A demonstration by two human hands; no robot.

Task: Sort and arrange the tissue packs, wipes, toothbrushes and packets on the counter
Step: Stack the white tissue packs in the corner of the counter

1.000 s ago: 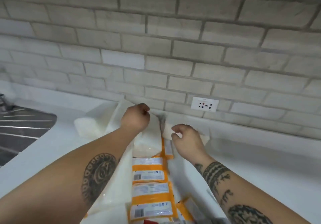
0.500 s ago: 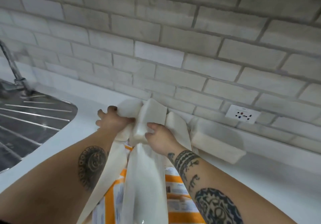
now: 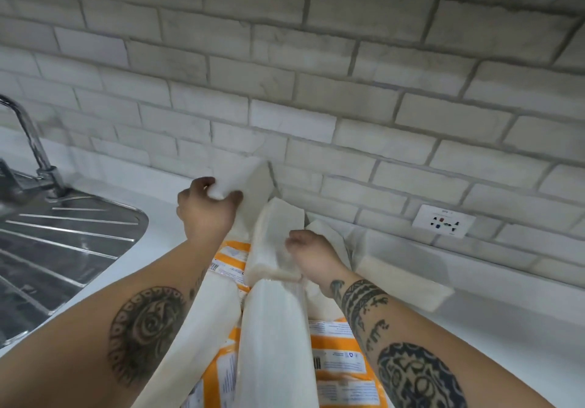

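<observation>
By my reading you're partway in. Several white tissue packs are bunched at the back of the counter (image 3: 512,344), but they lie across the orange packets (image 3: 342,363) rather than apart from them, so the sorting isn't finished. No toothbrushes show, and I can't tell whether any of the orange packets are wipes. One flat tissue pack (image 3: 402,269) lies by itself to the right, near the foot of the brick wall (image 3: 316,75).

Your left hand (image 3: 205,217) grips the far end of the leftmost tissue pack (image 3: 237,179), with the fingers (image 3: 202,186) curled over it and the thumb closing from the other side. That end is up close to the wall. Your right hand (image 3: 313,258) pinches the middle tissue pack (image 3: 269,243) along its right edge, with the fingertips bent into the wrapper. The two held packs sit side by side between your forearms. The sink drainboard (image 3: 63,249) is well apart to the left.
</observation>
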